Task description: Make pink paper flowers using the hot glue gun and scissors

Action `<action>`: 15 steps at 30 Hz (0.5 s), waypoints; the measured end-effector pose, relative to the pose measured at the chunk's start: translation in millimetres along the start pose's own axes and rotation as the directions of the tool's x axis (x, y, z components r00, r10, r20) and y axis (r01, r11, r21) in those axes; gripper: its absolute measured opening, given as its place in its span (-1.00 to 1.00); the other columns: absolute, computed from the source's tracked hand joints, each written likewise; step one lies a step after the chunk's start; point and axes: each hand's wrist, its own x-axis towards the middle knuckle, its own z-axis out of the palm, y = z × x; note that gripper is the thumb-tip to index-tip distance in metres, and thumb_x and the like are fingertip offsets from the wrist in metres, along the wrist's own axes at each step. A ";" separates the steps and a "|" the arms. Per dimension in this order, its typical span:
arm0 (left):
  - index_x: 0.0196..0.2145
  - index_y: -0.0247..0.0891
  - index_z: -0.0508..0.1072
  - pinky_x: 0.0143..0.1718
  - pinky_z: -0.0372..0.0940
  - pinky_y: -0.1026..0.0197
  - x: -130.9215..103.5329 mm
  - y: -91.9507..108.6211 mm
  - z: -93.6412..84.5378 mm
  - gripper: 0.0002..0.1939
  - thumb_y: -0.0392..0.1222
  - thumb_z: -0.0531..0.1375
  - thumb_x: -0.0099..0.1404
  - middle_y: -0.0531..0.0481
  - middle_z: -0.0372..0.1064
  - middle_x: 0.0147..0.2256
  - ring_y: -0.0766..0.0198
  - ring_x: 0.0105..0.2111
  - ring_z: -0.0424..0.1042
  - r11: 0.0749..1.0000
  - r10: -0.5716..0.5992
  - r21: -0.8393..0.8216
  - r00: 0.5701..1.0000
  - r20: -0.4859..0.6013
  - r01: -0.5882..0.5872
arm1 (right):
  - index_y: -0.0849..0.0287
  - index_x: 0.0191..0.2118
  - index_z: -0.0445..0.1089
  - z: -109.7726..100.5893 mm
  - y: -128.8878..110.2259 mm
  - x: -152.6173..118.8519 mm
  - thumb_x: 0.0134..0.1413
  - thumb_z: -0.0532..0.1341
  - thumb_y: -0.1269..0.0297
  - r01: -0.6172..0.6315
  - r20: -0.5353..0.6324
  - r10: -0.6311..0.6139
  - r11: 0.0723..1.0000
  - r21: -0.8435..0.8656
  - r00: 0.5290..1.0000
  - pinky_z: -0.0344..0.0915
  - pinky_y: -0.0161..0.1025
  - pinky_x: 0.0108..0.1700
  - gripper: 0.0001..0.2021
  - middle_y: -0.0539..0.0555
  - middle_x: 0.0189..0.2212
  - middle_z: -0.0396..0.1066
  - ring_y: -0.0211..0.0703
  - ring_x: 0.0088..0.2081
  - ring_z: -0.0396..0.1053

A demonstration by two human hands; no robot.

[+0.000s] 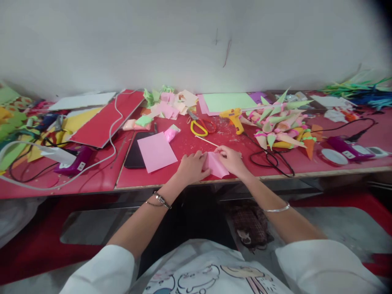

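A sheet of pink paper (217, 166) lies partly folded or curled at the table's front edge, between my two hands. My left hand (193, 165) is closed on its left side, thumb near the front edge and the other fingers bent over the top. With fingertips pinched together, my right hand (232, 160) grips the sheet's upper right part. Just beyond the hands lies a thin pale stick (207, 141), its near end close to my right fingers. A flat pink sheet (157, 151) rests to the left, partly over a dark tablet or phone (134, 156).
Yellow-handled and red-handled scissors (199, 129) lie ahead, beside a yellow glue gun (234, 119) with a black cord. A pile of paper cones (280, 122) sits right. Paper scraps (171, 106) lie at the back. Purple power strips (349, 149) and a white cable (114, 134) occupy the sides.
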 end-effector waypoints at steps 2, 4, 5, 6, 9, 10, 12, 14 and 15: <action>0.11 -0.34 0.06 -0.28 0.16 0.07 0.4 3.0 -1.1 -0.36 0.11 -0.10 0.17 -0.19 0.19 -0.09 0.07 -0.25 0.30 1.000 -0.016 0.013 1.000 0.008 0.016 | 0.15 -0.33 0.32 2.1 -2.3 -2.3 -0.04 0.03 0.35 0.020 -0.032 -0.022 0.998 -0.059 0.999 0.11 -0.27 -0.31 -0.84 -0.04 -0.59 0.38 -0.23 -0.49 0.31; 0.11 -0.33 0.06 -0.33 0.17 0.10 1.1 5.5 -2.7 -0.37 0.10 -0.09 0.17 -0.19 0.19 -0.08 0.06 -0.25 0.30 0.999 -0.036 0.019 0.999 0.027 0.036 | 0.16 -0.34 0.33 3.7 -5.9 -4.8 -0.04 0.02 0.36 0.032 -0.057 -0.039 0.993 -0.114 0.998 0.08 -0.24 -0.27 -0.83 -0.01 -0.57 0.40 -0.21 -0.47 0.32; 0.11 -0.32 0.06 -0.36 0.18 0.11 1.5 6.5 -3.7 -0.37 0.09 -0.09 0.17 -0.20 0.18 -0.08 0.06 -0.26 0.30 0.999 -0.043 0.019 0.998 0.043 0.042 | 0.16 -0.35 0.33 4.4 -7.8 -6.1 -0.04 0.01 0.37 0.034 -0.064 -0.043 0.991 -0.133 0.997 0.06 -0.23 -0.25 -0.82 0.00 -0.54 0.42 -0.20 -0.46 0.32; 0.11 -0.32 0.05 -0.38 0.18 0.12 1.8 7.2 -4.8 -0.38 0.09 -0.09 0.18 -0.20 0.18 -0.08 0.07 -0.27 0.31 0.999 -0.047 0.017 0.997 0.060 0.046 | 0.16 -0.35 0.34 5.1 -9.7 -7.5 -0.03 0.00 0.37 0.031 -0.072 -0.042 0.989 -0.148 0.996 0.05 -0.21 -0.23 -0.82 0.02 -0.51 0.43 -0.19 -0.44 0.33; 0.12 -0.33 0.05 -0.42 0.19 0.13 2.5 8.5 -7.8 -0.37 0.09 -0.09 0.17 -0.20 0.18 -0.08 0.08 -0.29 0.32 0.999 -0.050 0.012 0.995 0.092 0.049 | 0.14 -0.35 0.34 7.9 -13.1 -12.3 -0.02 -0.02 0.38 0.016 -0.104 -0.037 0.980 -0.199 0.994 -0.04 -0.13 -0.16 -0.80 0.02 -0.47 0.45 -0.16 -0.40 0.34; 0.12 -0.34 0.04 -0.42 0.19 0.13 2.5 8.7 -8.5 -0.37 0.08 -0.08 0.17 -0.20 0.18 -0.08 0.08 -0.29 0.32 0.999 -0.053 0.013 0.994 0.094 0.052 | 0.13 -0.36 0.34 8.9 -13.2 -13.8 -0.01 -0.03 0.38 0.010 -0.115 -0.035 0.976 -0.218 0.993 -0.07 -0.10 -0.14 -0.79 0.01 -0.48 0.45 -0.16 -0.40 0.34; 0.12 -0.34 0.03 -0.43 0.19 0.14 2.4 9.2 -9.0 -0.36 0.08 -0.08 0.17 -0.20 0.18 -0.07 0.07 -0.28 0.31 0.998 -0.057 0.013 0.994 0.095 0.056 | 0.12 -0.40 0.35 10.3 -12.3 -16.7 -0.01 -0.04 0.39 -0.008 -0.132 -0.025 0.969 -0.246 0.991 -0.10 -0.08 -0.13 -0.78 -0.01 -0.49 0.44 -0.19 -0.42 0.33; 0.13 -0.33 0.02 -0.42 0.20 0.13 2.3 9.7 -8.6 -0.36 0.08 -0.08 0.17 -0.21 0.17 -0.06 0.07 -0.27 0.31 0.998 -0.058 0.013 0.994 0.096 0.057 | 0.13 -0.42 0.34 10.1 -11.1 -19.1 -0.02 -0.04 0.40 -0.046 -0.154 0.006 0.966 -0.255 0.988 -0.10 -0.08 -0.12 -0.78 -0.02 -0.53 0.43 -0.20 -0.45 0.32; 0.13 -0.33 0.02 -0.41 0.20 0.13 2.2 9.8 -8.2 -0.37 0.07 -0.08 0.17 -0.21 0.17 -0.06 0.07 -0.26 0.31 0.998 -0.059 0.013 0.994 0.094 0.058 | 0.13 -0.41 0.34 9.1 -11.0 -20.4 -0.02 -0.03 0.39 -0.067 -0.167 0.025 0.965 -0.254 0.986 -0.09 -0.07 -0.12 -0.79 -0.01 -0.54 0.43 -0.20 -0.45 0.32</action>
